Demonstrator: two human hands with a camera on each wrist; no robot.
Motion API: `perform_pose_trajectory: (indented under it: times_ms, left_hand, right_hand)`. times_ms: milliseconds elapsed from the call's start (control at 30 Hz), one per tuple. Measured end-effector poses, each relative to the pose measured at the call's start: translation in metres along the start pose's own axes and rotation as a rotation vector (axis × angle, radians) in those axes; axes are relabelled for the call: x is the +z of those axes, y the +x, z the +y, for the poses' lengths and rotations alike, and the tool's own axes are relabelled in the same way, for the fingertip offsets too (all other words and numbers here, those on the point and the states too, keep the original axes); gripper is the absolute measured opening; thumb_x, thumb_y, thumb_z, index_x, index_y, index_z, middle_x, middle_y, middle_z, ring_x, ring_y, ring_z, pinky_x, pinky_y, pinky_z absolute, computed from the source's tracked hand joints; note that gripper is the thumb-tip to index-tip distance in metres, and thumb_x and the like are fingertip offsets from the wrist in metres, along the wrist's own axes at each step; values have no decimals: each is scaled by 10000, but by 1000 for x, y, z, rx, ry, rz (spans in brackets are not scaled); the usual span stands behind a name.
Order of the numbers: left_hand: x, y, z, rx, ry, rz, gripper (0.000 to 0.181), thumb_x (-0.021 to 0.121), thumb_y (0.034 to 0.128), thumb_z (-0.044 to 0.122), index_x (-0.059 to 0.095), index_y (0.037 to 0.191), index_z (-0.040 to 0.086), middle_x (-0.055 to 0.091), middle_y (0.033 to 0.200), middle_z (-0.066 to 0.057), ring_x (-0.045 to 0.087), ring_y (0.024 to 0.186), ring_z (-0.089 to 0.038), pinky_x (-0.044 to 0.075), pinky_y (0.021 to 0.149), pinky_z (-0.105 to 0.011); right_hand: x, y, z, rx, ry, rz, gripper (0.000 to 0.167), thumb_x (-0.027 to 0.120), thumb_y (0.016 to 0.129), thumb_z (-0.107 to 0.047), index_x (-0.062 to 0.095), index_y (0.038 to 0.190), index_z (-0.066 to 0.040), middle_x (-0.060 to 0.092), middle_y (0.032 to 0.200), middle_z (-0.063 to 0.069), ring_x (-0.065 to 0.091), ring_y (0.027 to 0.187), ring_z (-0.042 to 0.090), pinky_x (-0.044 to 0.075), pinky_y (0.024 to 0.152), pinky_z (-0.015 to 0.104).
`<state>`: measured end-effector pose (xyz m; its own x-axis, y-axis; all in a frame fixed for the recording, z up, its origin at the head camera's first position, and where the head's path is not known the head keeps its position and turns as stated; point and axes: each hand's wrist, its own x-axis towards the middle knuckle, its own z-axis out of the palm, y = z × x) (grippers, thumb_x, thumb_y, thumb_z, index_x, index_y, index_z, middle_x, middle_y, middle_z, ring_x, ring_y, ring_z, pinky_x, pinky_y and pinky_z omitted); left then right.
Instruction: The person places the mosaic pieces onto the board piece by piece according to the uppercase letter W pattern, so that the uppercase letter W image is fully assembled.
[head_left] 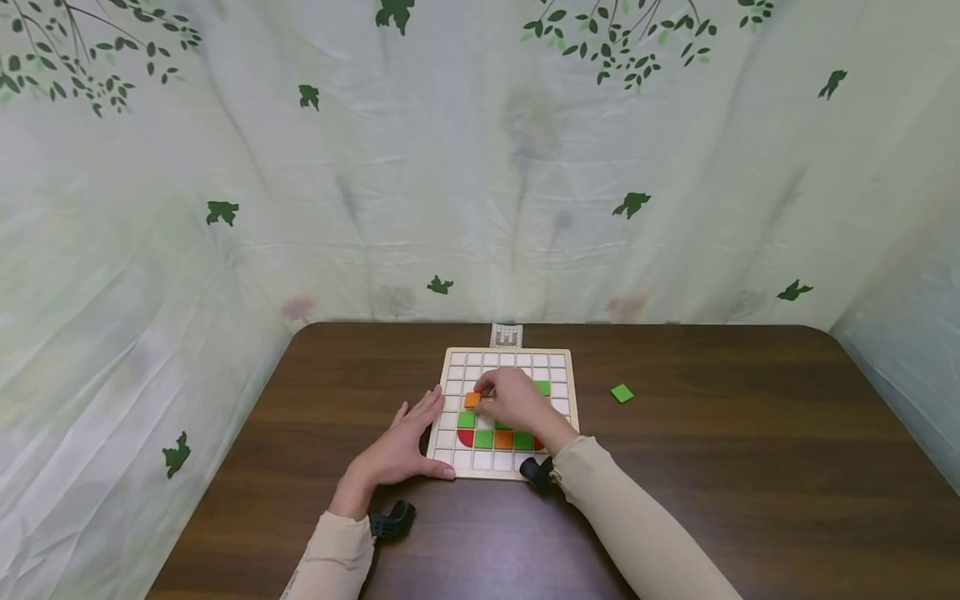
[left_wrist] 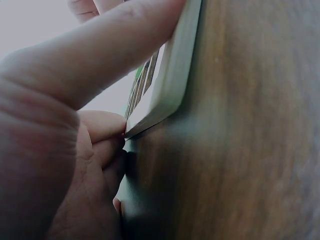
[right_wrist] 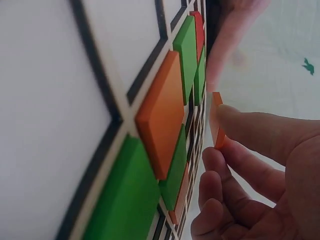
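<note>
A square wooden grid board [head_left: 480, 460] with white cells lies on the table. Green, orange and red tiles fill some of its cells, among them a green tile [head_left: 467, 419] and a rounded red tile [head_left: 466, 437]. Between thumb and fingers, my right hand [head_left: 517, 402] pinches an orange tile [right_wrist: 216, 120] over the left part of the board; the right wrist view shows this tile tilted on edge. My left hand [head_left: 401, 448] steadies the board's left side, fingers extended along the edge and thumb at the near left corner. The right hand and forearm hide some cells.
A loose green tile [head_left: 622, 393] lies on the brown table [head_left: 712, 433], to the right of the board. Behind the board's far edge is a small pale patterned card [head_left: 507, 336]. A leaf-printed cloth [head_left: 480, 167] hangs behind the table.
</note>
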<state>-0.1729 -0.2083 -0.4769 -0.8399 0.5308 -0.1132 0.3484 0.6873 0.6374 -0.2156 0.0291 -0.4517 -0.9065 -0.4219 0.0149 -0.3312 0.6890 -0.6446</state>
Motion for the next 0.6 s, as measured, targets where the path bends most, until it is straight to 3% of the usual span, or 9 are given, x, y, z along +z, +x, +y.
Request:
perform_pose_trajectory:
  times_ms: [433,600]
  left_hand:
    - [-1,-1,1,7,6,1,1205,875,727,502,201,1589,-3,118,1673,-135,83,1538,-315,3,1210,-570]
    - [0,-1,2,4,5,-3,1205,874,729,503,197,1591,1,114,1675,-127,83,1540,-305,2,1212,-564]
  right_hand:
    - [6,8,-6,55,-52,-36,242,797,862,-193,760,1072,-79,729,978,16,653,915,152,536,844,322]
    - [6,10,-7,39,-73,-37,229,795,857,-185,761,1055,-77,720,948,10,634,869,141,531,825,313]
